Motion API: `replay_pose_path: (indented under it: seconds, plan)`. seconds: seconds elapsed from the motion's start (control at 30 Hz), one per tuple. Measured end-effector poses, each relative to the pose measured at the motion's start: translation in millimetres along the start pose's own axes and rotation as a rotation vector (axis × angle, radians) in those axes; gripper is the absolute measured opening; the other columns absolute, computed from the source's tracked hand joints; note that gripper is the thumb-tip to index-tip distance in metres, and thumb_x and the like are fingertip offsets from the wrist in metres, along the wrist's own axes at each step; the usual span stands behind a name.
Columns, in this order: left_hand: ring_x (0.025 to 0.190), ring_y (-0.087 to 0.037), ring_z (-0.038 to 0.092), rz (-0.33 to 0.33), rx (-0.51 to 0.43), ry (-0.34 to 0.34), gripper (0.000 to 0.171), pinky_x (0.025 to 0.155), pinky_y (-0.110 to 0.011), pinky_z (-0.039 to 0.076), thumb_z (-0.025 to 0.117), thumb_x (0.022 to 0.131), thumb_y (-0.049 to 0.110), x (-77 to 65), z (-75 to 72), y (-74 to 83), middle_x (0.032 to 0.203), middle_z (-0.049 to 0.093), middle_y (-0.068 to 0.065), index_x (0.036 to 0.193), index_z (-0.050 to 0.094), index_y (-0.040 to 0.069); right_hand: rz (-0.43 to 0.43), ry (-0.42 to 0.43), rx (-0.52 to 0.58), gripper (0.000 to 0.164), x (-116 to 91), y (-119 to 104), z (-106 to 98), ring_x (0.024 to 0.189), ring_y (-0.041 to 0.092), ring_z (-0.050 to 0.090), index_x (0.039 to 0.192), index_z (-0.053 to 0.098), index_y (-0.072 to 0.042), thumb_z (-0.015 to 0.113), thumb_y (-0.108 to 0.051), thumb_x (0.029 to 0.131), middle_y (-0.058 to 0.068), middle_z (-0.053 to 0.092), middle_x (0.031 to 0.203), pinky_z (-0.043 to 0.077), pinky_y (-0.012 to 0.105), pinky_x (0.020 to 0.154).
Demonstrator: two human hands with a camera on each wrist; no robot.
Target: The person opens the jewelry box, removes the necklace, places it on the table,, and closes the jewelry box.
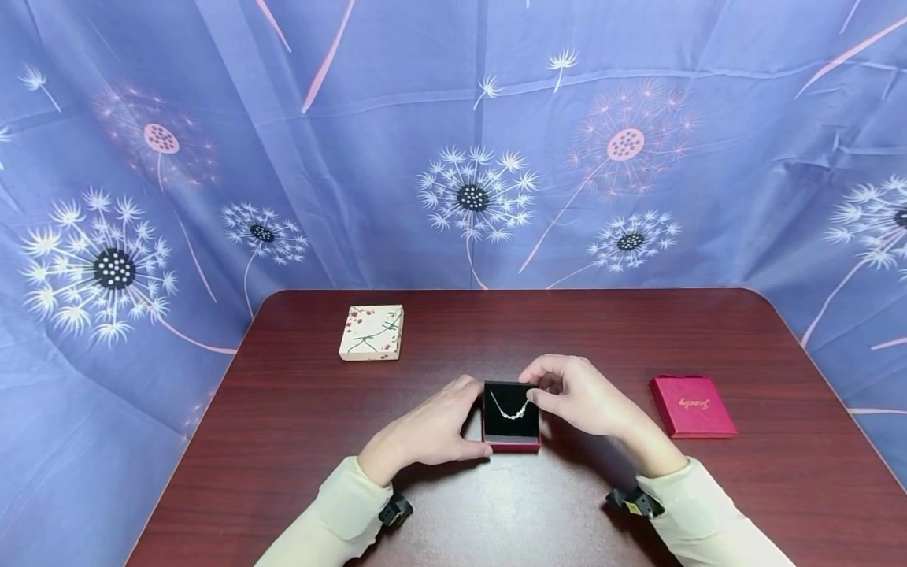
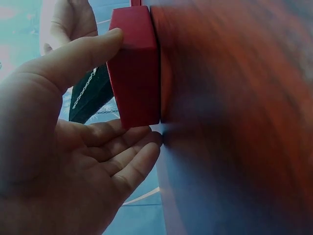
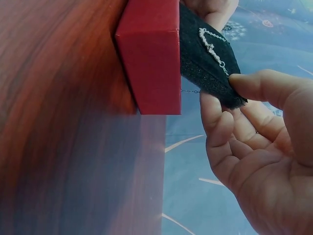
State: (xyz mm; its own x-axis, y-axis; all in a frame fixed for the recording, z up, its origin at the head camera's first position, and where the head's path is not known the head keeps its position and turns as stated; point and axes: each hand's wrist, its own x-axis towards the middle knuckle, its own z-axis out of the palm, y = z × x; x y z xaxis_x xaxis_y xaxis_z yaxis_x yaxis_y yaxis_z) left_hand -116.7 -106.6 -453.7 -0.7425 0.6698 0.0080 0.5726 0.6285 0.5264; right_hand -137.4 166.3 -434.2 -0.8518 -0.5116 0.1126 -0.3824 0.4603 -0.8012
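In the middle of the table is a red jewelry box base point(image 1: 516, 447), seen from the side in the left wrist view as a red wall point(image 2: 134, 73). My left hand point(image 1: 435, 425) grips it, thumb on the near edge and fingers at the far side. A black velvet pad point(image 3: 200, 61) stands tilted, one end raised out of the box. Across its face lies a silver necklace point(image 3: 210, 48) with a sparkling middle part, its thin chain running behind the pad. My right hand point(image 1: 584, 398) pinches the raised corner of the pad between thumb and fingers.
To the right lies a red lid point(image 1: 694, 406) with gold lettering. A cream box point(image 1: 372, 332) with a floral pattern rests at the back left of the dark wooden table point(image 1: 283, 441). Behind the table hangs a blue dandelion-print cloth point(image 1: 383, 173).
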Motion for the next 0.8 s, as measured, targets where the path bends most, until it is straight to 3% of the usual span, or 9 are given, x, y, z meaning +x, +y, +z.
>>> replay_pose_path:
  seconds: [0.8]
  plan:
    - [0.127, -0.018, 0.055, 0.008, -0.035, 0.003, 0.087, 0.115, -0.032, 0.042, 0.091, 0.082, 0.035, -0.6, -1.0, -0.8, 0.137, 0.056, -0.006, 0.151, 0.048, 0.003, 0.023, 0.015, 0.001, 0.020, 0.1, -8.7, -9.4, 0.086, 0.016, 0.067, 0.109, 0.075, -0.017, 0.076, -0.003, 0.094, -0.005, 0.073, 0.097, 0.056, 0.029, 0.073]
